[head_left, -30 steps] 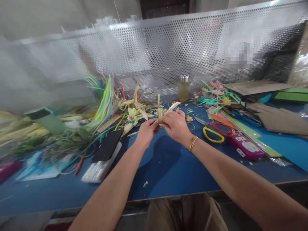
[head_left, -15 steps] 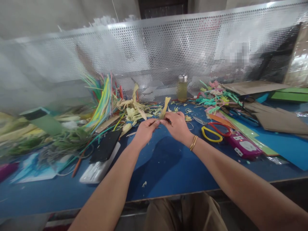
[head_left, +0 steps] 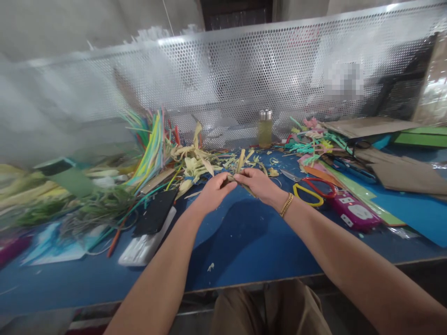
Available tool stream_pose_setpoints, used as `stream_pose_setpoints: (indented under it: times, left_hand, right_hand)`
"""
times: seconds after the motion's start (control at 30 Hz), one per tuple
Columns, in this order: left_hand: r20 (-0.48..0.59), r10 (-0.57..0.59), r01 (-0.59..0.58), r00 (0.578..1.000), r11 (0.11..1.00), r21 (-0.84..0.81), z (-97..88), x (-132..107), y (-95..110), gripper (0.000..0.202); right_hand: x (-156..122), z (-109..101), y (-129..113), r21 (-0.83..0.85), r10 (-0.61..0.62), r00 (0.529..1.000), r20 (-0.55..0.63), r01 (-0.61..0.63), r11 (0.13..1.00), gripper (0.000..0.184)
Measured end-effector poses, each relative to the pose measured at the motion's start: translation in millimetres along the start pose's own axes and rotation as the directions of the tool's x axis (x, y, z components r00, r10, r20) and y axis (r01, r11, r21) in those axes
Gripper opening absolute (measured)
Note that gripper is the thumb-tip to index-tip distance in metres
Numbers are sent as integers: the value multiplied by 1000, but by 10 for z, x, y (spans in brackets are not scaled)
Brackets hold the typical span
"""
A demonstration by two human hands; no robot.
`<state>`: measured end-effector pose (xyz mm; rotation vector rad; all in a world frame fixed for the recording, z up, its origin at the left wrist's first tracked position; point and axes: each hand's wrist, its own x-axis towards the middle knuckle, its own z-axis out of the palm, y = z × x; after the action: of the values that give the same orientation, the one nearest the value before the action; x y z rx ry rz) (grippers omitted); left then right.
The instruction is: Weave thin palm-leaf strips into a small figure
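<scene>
My left hand (head_left: 215, 190) and my right hand (head_left: 259, 184) meet above the middle of the blue table, fingertips close together. Pinched between them is a yellow-green leaf-like strip (head_left: 241, 161), one end pointing up and away from me. A darker part of it shows at my left fingertips, and a piece pokes out under my right hand. My fingers partly hide how it is folded or joined. Just behind lies a loose pile of pale yellow-green strips (head_left: 193, 163), with scraps around it.
Right of my hands lie scissors (head_left: 309, 193) with red and yellow handles and a purple box (head_left: 354, 213). A black phone (head_left: 155, 211) rests on a white case (head_left: 143, 249) at left. A lidded bottle (head_left: 265, 130) stands before the perforated metal screen (head_left: 230, 79).
My fingers have shifted along the strip, and its upright end now looks narrower and lower. My right wrist has moved slightly to the right, and a piece now sticks out below that hand.
</scene>
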<state>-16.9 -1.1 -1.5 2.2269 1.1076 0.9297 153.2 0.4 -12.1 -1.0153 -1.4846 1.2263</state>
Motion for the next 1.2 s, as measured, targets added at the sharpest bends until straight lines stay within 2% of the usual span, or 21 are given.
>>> stream_pose_setpoints:
  times: [0.1,0.3,0.43,0.5,0.63,0.8,0.97,1.2]
  left_hand:
    - [-50,25,-22,998,998,58,14,14,11,24]
    - [-95,45,-37,994,996,79,-18,11,25,26]
    - [-97,46,-37,994,995,89,-24,6,24,29]
    - [-137,58,-46,989,995,89,-16,14,5,27]
    - [-240,163,-122,957,977,176,-3,45,-48,28]
    - [-244,278,-184,929,920,346,80,59,-66,23]
    - [-314,211,-101,926,939,330,255,7,27,26]
    - [-330,203,-90,922,941,327,323,-54,140,25]
  right_hand:
    - [-30,21,-47,136,16,1000,6,-17,991,31]
    - [-3,89,25,383,-54,998,-35,63,922,32]
    - [32,136,104,414,-40,998,-50,57,908,30]
    - [46,139,122,447,-30,996,-87,66,892,30]
    - [69,113,122,479,-50,984,-172,128,868,29]
    - [83,124,126,516,-45,977,-207,148,844,30]
    - [57,216,113,614,42,977,-208,97,784,35]
    - [13,289,104,619,0,955,-296,192,762,38]
